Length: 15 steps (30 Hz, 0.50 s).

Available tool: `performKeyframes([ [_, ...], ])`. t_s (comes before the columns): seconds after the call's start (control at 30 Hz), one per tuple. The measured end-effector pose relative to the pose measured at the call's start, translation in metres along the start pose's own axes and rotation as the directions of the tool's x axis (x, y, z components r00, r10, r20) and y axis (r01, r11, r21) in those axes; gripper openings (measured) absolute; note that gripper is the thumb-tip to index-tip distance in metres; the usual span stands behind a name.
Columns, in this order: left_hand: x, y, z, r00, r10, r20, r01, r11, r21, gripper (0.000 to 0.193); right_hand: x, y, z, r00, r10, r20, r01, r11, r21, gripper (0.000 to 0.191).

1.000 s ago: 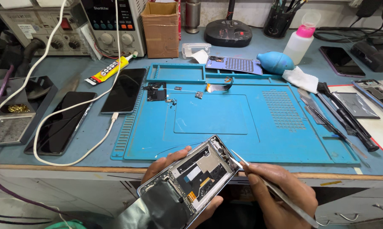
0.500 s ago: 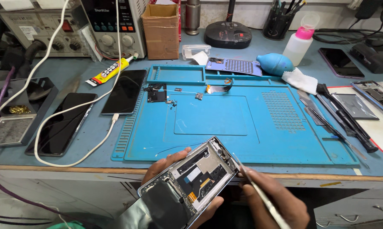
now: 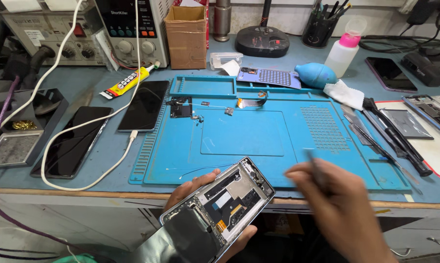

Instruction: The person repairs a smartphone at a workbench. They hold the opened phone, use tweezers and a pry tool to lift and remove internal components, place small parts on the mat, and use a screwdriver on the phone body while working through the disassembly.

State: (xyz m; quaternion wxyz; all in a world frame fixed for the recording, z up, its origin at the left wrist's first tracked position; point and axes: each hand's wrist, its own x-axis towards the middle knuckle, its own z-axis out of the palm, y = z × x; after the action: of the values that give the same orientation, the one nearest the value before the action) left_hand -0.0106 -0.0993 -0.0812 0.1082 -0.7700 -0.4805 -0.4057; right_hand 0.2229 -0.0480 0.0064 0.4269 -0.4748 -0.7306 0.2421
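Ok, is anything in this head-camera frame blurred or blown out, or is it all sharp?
In the head view the right hand and the thin tool it holds are smeared by motion blur; the left hand and the opened phone are sharp. The blue mat is evenly lit, without harsh glare.

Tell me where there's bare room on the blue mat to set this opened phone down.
The recessed centre of the blue mat is bare, bordered by small parts upper left and the dotted grid to the right. The tools crowd the right edge.
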Motion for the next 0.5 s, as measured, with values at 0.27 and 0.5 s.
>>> performKeyframes([
  [0.27, -0.002, -0.003, 0.007, 0.999, -0.031, -0.025, 0.027, 0.987, -0.159, 0.073, 0.031, -0.031, 0.021, 0.972, 0.130, 0.193, -0.076, 0.961, -0.267, 0.043],
  [0.5, -0.004, -0.005, 0.004, 0.998, -0.058, -0.010, 0.054, 0.967, -0.248, 0.074, 0.031, -0.030, 0.021, 0.945, 0.267, 0.191, -0.235, 0.956, -0.174, 0.034],
])
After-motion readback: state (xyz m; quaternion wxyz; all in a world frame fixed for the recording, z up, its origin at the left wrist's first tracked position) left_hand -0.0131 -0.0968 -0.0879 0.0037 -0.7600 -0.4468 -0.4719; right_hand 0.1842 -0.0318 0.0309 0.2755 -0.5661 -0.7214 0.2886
